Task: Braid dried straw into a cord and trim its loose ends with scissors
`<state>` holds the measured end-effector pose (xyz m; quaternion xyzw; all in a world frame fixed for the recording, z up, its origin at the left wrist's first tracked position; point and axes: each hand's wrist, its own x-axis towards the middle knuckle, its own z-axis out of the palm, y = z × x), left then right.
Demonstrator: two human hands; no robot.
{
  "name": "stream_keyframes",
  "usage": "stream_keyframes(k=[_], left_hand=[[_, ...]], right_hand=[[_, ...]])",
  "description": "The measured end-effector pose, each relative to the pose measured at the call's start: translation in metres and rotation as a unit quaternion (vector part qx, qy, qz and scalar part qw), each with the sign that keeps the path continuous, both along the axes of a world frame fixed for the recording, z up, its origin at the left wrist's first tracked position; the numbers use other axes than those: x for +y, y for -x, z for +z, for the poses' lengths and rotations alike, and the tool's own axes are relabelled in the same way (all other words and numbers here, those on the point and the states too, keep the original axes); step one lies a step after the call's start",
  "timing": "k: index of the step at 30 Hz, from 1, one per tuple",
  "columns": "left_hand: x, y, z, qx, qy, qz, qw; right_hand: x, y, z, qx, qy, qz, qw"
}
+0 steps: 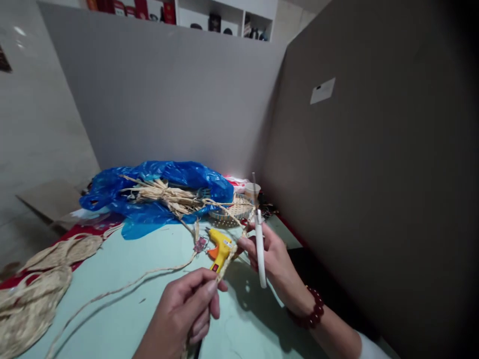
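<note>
My left hand [187,306] is closed, pinching the lower end of a pale straw braid [227,262] between thumb and fingers. The braid runs up and away to my right hand [275,257], whose thumb and fingers close on its upper part. Also in the right hand is a tool with a curved white handle [259,249] and a thin metal shaft pointing up; its exact kind is unclear. Loose strands trail from the braid beyond the right fingers. Just behind the braid lies a yellow glue gun [223,241] with an orange trigger, on the pale green tabletop [123,259].
A blue plastic bag [179,172] at the back holds a bundle of dried husks [164,194]. Beside it stand a woven basket [237,209] and a cup [252,189]. Woven straw pieces [48,294] lie left, near a long twisted cord [142,276]. Grey partitions [179,99] enclose the table.
</note>
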<state>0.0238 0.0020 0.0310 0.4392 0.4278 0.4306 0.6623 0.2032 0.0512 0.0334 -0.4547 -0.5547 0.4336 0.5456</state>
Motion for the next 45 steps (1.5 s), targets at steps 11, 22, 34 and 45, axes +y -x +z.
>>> stream_keyframes(k=[11,22,34,45], left_hand=[[0.000,0.017,0.021,-0.019,-0.038,0.173,0.984],[-0.009,0.014,0.024,-0.003,-0.110,0.287,0.951],[-0.009,0.020,0.015,0.052,-0.181,0.274,0.943],[-0.005,0.020,0.008,-0.001,-0.196,0.278,0.940]], right_hand=[[-0.014,-0.011,0.009,-0.334,-0.224,0.014,0.915],[-0.013,-0.013,-0.007,-0.549,-0.370,-0.006,0.749],[-0.018,-0.008,-0.006,-0.552,-0.367,-0.012,0.749],[-0.020,-0.002,-0.010,-0.553,-0.359,-0.035,0.751]])
